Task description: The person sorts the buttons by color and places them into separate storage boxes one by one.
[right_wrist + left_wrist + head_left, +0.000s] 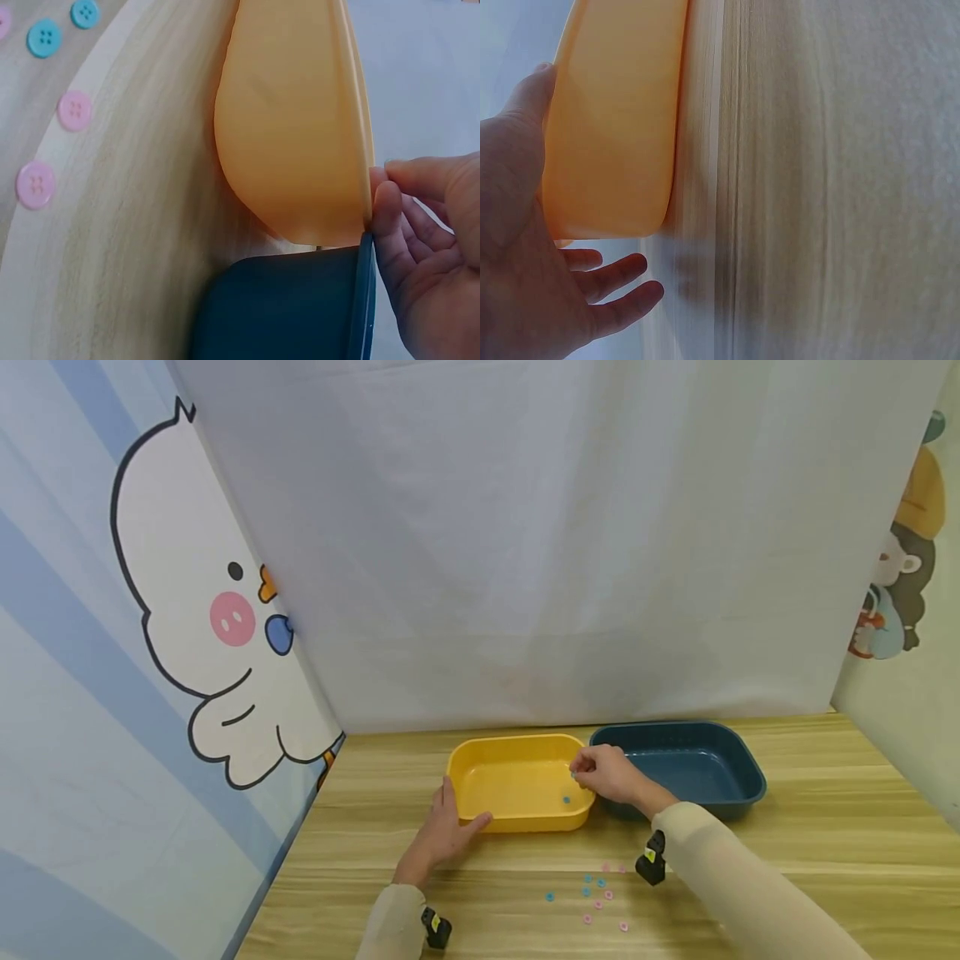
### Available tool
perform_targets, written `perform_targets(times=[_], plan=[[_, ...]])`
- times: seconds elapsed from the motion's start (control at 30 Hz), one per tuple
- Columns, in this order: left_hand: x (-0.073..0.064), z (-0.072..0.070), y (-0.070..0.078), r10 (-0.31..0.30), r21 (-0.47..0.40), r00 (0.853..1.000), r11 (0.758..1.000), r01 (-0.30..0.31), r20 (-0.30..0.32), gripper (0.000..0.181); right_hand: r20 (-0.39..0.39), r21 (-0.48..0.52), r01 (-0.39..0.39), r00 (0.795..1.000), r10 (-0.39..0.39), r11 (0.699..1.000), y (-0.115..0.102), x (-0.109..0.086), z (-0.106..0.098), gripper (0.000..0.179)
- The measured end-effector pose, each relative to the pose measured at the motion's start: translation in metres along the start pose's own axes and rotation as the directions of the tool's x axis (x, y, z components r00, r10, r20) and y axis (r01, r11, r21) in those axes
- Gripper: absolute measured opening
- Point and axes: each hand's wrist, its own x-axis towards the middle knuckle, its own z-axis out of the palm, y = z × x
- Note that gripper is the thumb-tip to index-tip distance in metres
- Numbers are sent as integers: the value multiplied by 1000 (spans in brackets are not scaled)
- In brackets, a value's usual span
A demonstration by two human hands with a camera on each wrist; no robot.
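Note:
In the head view, my left hand (442,835) rests at the near left corner of a yellow basin (517,824), thumb on its front rim. The left wrist view shows its other fingers spread loosely beside the basin's wall. My right hand (611,774) is over the yellow basin's right rim, pinching a small blue button (573,774) between thumb and fingertip. Another blue button (566,799) lies inside the yellow basin. On the table in front are several loose buttons, among them a blue button (550,897) and a pink button (35,184).
A dark blue basin (750,789) stands right beside the yellow one, partly behind my right forearm. Behind both basins hangs a pale curtain (510,568). The wooden table (352,810) reaches a printed wall covering on the left.

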Motion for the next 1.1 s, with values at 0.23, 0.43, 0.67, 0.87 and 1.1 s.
perform_targets(times=[0.23,0.43,0.67,0.87,1.1], plan=[[-1,-2,1,4,-4,1000,1000,-4,-2,104,-20,9,-67,998,67,998,-1,5,2,8],[-2,-2,1,7,-12,1000,1000,-7,0,105,-22,41,-93,995,94,995,1,7,4,7],[-2,-2,-1,1,-6,1000,1000,-1,14,108,-8,59,-131,991,132,990,1,9,4,7],[-2,-2,-1,-2,-6,1000,1000,2,13,108,-15,67,-147,989,149,987,0,10,5,13],[-2,-3,-1,9,-11,1000,1000,-8,15,106,-24,70,-122,992,124,990,0,6,4,20]])
